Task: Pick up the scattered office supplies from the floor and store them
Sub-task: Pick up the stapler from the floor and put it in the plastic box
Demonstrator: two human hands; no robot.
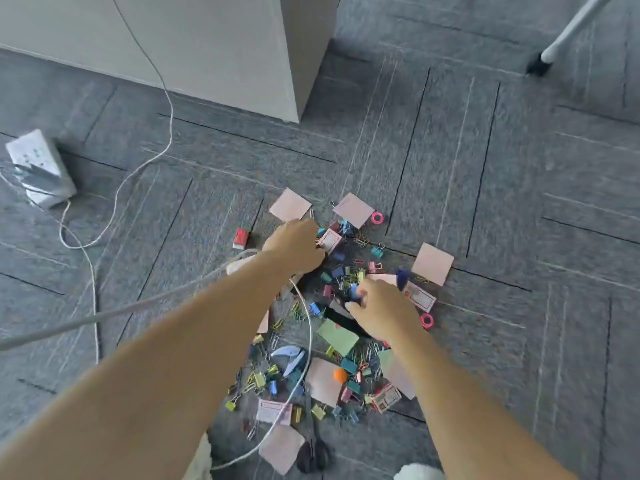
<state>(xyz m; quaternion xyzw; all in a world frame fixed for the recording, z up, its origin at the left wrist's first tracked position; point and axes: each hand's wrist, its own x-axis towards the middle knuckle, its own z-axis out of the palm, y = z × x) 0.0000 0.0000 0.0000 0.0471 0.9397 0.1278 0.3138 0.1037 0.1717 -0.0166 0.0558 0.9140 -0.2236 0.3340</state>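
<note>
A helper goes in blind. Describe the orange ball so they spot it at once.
Start at the white cabinet; the supplies lie piled on the carpet before it. In the pile's near half, just right of the white cable, lies a pink note. The orange ball sits at its right edge, the only round orange thing among the clips.

Bare left forearm and right forearm; cream-white clothing shows beneath.
</note>
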